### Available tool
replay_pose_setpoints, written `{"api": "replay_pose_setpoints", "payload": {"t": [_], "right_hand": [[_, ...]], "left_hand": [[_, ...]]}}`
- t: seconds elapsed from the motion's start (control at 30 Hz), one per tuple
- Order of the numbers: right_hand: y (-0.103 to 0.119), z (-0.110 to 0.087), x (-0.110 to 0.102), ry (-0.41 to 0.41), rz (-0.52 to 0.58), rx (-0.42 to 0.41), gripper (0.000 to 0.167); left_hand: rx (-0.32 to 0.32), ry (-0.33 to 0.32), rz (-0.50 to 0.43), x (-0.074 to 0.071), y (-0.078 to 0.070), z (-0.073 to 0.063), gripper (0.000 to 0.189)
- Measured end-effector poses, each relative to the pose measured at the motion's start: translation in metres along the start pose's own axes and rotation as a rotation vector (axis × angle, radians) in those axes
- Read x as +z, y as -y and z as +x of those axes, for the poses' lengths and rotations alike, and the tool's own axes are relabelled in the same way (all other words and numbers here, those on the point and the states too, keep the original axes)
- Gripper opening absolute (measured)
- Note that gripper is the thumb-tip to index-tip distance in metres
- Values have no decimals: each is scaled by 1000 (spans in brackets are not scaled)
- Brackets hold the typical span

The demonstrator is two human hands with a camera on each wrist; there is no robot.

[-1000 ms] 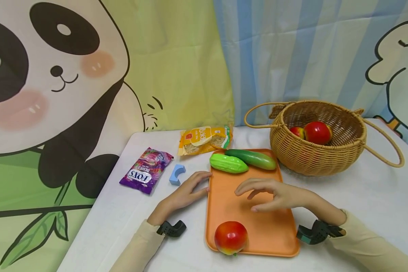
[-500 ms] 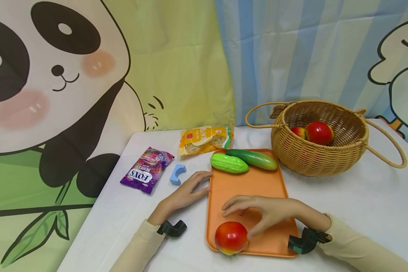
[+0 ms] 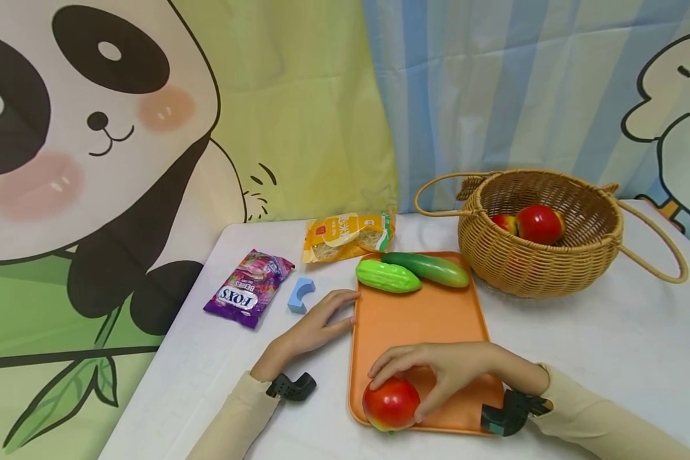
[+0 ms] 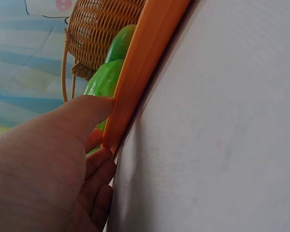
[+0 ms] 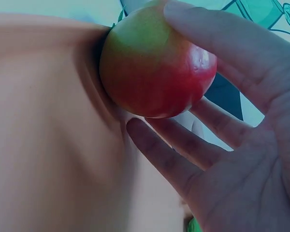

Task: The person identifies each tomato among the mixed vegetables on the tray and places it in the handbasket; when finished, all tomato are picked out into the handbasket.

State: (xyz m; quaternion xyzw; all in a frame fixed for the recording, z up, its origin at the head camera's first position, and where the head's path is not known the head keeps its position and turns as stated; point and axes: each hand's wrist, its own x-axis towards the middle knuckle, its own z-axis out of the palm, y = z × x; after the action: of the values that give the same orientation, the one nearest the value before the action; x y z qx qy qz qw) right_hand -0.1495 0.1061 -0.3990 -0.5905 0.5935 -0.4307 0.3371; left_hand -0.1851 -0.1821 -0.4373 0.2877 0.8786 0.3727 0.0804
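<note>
An orange tray lies on the table. On its near left corner sits a round red fruit, yellowish at the bottom; the right wrist view shows its green patch. My right hand holds this fruit, thumb on its right side and fingers over its far side. My left hand rests at the tray's left edge, its fingertips touching the rim, as the left wrist view also shows. A bright green ridged gourd and a dark green cucumber lie side by side at the tray's far end.
A wicker basket with looped handles stands right of the tray's far end, holding red fruits. Behind the tray is a yellow food packet. To the left lie a purple FOX'S candy bag and a blue arch block.
My right hand has come down and toward the near left from above the tray's middle, and its fingers have closed round the red fruit. The left hand has kept its place.
</note>
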Motion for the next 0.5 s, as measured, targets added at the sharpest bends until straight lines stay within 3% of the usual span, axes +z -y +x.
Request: {"api": "replay_pose_setpoints", "payload": {"t": [0.5], "right_hand": [[-2, -9, -3, -10, 48, 12, 55]], "left_hand": [[-8, 5, -5, 1, 3, 0, 52]]}}
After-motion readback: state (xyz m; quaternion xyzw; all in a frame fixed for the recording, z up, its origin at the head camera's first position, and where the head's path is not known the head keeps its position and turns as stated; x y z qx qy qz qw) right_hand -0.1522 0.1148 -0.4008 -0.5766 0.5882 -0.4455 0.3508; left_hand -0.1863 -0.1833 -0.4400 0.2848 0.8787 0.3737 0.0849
